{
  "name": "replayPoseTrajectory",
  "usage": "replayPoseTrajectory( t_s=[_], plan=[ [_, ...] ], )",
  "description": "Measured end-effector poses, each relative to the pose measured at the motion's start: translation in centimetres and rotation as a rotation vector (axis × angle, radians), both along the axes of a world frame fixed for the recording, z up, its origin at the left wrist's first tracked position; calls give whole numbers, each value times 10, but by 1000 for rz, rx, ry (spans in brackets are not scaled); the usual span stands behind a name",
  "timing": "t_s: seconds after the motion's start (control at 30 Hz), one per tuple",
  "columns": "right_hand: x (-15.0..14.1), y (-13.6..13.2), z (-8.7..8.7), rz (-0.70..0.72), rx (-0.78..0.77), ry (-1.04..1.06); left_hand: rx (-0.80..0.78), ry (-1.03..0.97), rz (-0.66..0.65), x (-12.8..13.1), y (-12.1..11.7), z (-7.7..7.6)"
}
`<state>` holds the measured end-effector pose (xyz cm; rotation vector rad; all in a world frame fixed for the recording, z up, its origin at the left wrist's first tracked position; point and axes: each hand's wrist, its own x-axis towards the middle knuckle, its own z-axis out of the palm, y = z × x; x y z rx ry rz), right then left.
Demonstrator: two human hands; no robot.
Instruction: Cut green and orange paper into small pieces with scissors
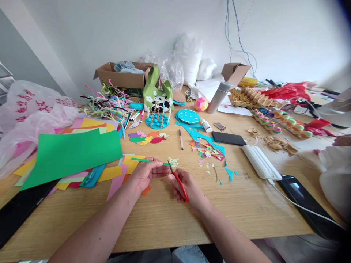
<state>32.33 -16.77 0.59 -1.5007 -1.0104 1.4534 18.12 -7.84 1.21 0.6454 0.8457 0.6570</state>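
My left hand (149, 171) pinches a narrow green paper strip (141, 159) whose right end reaches the scissor blades. In my right hand (188, 184) are red-handled scissors (181, 186), their blades pointing up and away at the end of the strip. Whether the blades are parted is too small to tell. Just beyond the fingertips lies a small heap of pale green paper bits (173, 162). Several coloured paper fish (149, 138) lie flat on the table past my left hand. A pen (181, 139) rests beyond the scissors.
Green sheets (76, 153) top a pile of coloured paper at left. Colourful scraps (207, 150) and blue offcuts lie right of centre. Farther right are a white power strip (259, 160) and a phone (304, 201). A steel bottle (219, 98) and a green panda bag (158, 93) stand behind.
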Motion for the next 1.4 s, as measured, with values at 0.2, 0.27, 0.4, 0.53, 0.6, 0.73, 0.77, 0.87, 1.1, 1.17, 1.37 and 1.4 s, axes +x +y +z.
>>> replayPoseTrajectory(
  t_s=[0.2,0.27,0.4,0.53,0.6,0.73,0.77,0.87,1.1,1.17,1.37,1.4],
  plan=[
    [-2,0,4,-39,9,12,-21,-76,195,7,-9,6],
    [-3,1,5,-50,31,27,-36,-127,268,11,-16,8],
    [-7,3,3,-65,90,68,-111,-143,343,20,-29,8],
    [-10,5,1,-86,106,86,-137,-145,355,25,-36,4],
    [-12,5,0,-94,109,98,-135,-151,356,25,-37,2],
    [-15,6,-2,-115,108,124,-128,-127,309,27,-40,-1],
    [-16,6,-2,-123,107,129,-125,-126,304,27,-41,-2],
    [-17,7,-3,-146,104,135,-137,-134,321,30,-44,-1],
    [-17,6,-1,-158,104,127,-157,-147,306,30,-46,-3],
    [-17,6,-1,-159,99,127,-156,-143,312,30,-46,-5],
    [-18,7,-2,-166,93,125,-151,-149,295,30,-46,-7],
    [-18,7,-2,-168,91,126,-151,-149,290,30,-46,-7]
  ],
)
